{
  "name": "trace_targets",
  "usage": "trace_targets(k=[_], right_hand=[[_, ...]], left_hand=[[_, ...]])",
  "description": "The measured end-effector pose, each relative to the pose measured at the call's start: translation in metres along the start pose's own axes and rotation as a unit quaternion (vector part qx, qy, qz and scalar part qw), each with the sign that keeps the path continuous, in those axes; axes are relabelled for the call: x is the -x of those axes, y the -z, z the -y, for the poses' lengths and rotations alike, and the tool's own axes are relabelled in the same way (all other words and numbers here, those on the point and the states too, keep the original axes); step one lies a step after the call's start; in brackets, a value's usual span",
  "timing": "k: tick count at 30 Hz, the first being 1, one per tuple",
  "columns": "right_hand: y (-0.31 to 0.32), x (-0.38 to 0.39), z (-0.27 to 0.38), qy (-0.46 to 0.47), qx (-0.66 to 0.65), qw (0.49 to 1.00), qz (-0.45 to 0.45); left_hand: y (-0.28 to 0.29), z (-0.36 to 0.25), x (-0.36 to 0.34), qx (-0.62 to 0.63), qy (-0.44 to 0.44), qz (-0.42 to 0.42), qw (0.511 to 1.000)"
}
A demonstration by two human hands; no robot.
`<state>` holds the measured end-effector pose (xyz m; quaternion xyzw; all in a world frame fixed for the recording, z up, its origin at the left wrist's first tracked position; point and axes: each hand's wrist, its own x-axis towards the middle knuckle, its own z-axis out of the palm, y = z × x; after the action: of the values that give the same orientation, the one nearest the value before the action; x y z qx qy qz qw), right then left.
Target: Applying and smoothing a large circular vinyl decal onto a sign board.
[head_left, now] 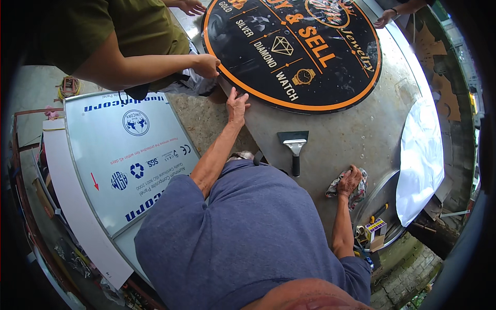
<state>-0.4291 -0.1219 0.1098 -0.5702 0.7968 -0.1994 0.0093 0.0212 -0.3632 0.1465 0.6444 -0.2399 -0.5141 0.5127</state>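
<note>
My left hand (237, 107) is raised at the table's near-left side, fingers apart, just beside the lower-left rim of a black oval sign (325, 90) with an orange border, lettering and icons; whether they touch it I cannot tell. My right hand (350, 181) rests on a crumpled patterned cloth (333, 190), fingers curled over it, on the metal tabletop (320, 129). Between my hands lies a wide-bladed squeegee (293, 144) with a black handle. A co-worker's hand (206, 65) grips the sign's left rim; another person's hand (384, 18) is at the upper right, beside the rim.
A co-worker in an olive shirt (129, 31) stands at upper left. A printed panel (108, 160) and white board (75, 206) lie at left. A silvery sheet (418, 160) hangs over the right edge, near a small box (375, 230) and a yellow-handled tool (378, 213).
</note>
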Motion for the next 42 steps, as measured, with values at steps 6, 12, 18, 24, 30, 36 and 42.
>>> trace_targets(k=[6, 12, 18, 24, 30, 36, 42], right_hand=[[-0.001, -0.007, 0.000, 0.011, 0.001, 1.000, 0.002], [0.000, -0.008, -0.005, 0.001, 0.021, 1.000, -0.008], [0.000, -0.004, -0.002, -0.006, 0.001, 1.000, -0.008], [0.000, -0.009, -0.003, 0.008, -0.007, 1.000, 0.010], [-0.002, -0.006, -0.008, 0.007, 0.002, 1.000, -0.004], [-0.004, -0.006, -0.006, 0.005, 0.010, 1.000, -0.004], [0.001, -0.001, -0.002, 0.005, -0.004, 1.000, -0.003]], left_hand=[[0.002, 0.008, -0.010, 0.046, 0.008, 0.001, 0.999], [-0.013, 0.006, -0.010, -0.010, -0.017, 0.022, 1.000], [-0.006, 0.025, -0.013, 0.049, -0.014, -0.047, 0.998], [0.004, 0.037, -0.019, 0.149, 0.063, -0.050, 0.986], [-0.006, 0.027, -0.014, 0.201, 0.123, -0.025, 0.972], [0.008, 0.011, -0.028, 0.164, 0.058, -0.062, 0.983], [0.015, -0.001, -0.035, 0.134, 0.016, -0.069, 0.988]])
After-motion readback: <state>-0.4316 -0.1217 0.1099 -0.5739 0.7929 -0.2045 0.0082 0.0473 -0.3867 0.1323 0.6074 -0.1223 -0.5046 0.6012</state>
